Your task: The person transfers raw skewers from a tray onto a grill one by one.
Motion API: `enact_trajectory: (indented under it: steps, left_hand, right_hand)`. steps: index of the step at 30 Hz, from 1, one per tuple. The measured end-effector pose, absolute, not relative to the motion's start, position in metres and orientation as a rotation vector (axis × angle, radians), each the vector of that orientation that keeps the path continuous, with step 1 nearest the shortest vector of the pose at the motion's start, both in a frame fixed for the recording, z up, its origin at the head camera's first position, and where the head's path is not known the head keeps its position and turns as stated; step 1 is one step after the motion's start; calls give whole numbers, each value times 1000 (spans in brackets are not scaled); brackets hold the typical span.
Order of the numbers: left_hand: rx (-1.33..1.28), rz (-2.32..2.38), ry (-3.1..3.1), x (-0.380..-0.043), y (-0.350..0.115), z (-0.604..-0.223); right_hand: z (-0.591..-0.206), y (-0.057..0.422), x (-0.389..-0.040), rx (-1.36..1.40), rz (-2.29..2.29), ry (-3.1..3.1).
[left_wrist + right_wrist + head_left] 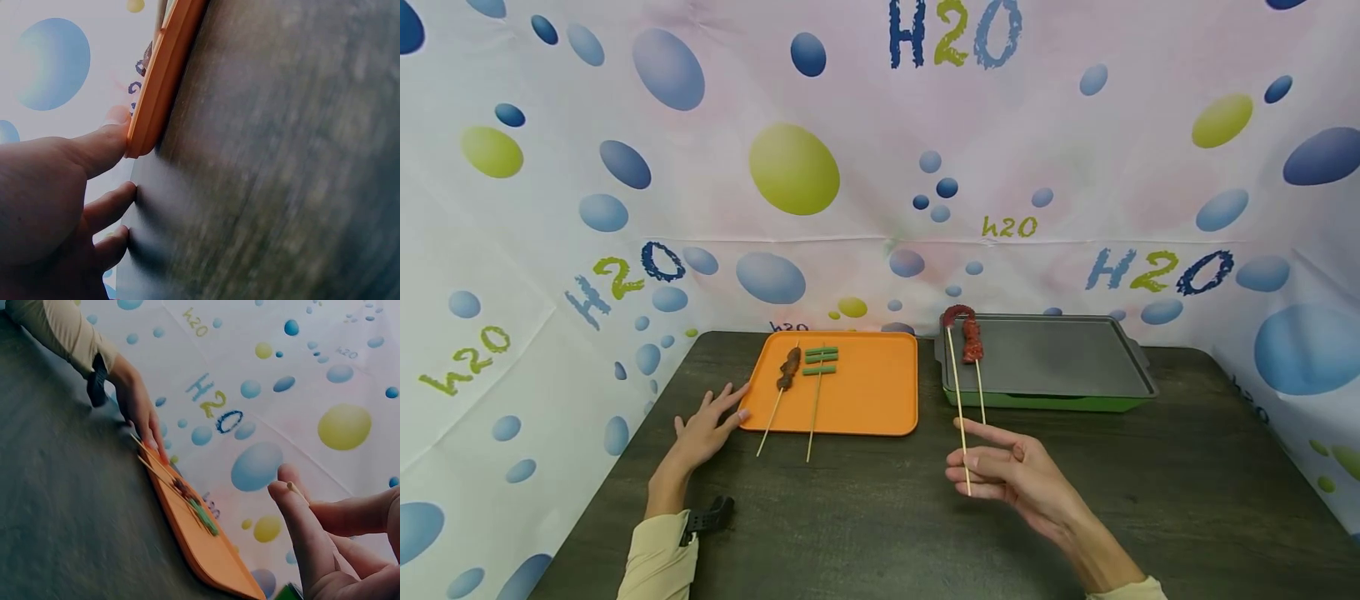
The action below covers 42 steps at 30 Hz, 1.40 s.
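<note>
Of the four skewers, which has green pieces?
The green skewer on the orange tray, just right of the brown skewer. Its pieces lie crosswise; the curled red skewer and straight red skewer carry red.

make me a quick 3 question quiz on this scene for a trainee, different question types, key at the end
1. Multiple choice: what does the right-hand grip hold?
A) a metal spatula
B) a thin wooden skewer with red food at its tip
C) a clear glass bowl

2. True or false: the left-hand grip touches the flat orange rectangular tray.

3. Fill in: on the tray, next to the thin wooden skewer of brown chunks, lies another thin wooden skewer bearing ____-coloured pieces.

Key: 1. B; 2. True; 3. green
</note>
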<state>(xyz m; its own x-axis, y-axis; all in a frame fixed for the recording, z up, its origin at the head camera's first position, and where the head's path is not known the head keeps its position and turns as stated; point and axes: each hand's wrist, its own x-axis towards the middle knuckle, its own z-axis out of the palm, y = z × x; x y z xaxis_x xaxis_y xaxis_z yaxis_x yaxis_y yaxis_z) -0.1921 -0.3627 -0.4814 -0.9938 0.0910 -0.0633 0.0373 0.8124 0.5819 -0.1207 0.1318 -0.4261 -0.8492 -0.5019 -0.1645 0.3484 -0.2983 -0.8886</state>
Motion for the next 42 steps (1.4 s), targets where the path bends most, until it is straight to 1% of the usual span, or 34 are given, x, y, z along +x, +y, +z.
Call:
enact_trajectory:
  steps: [19, 42]
  left_hand:
    - [98, 913, 2907, -193, -363, -481]
    - [88, 895, 2916, -193, -362, -481]
  right_hand:
    - [-431, 182, -139, -185, -2186, 1495]
    - [-451, 202, -153, 1, -2208, 1415]
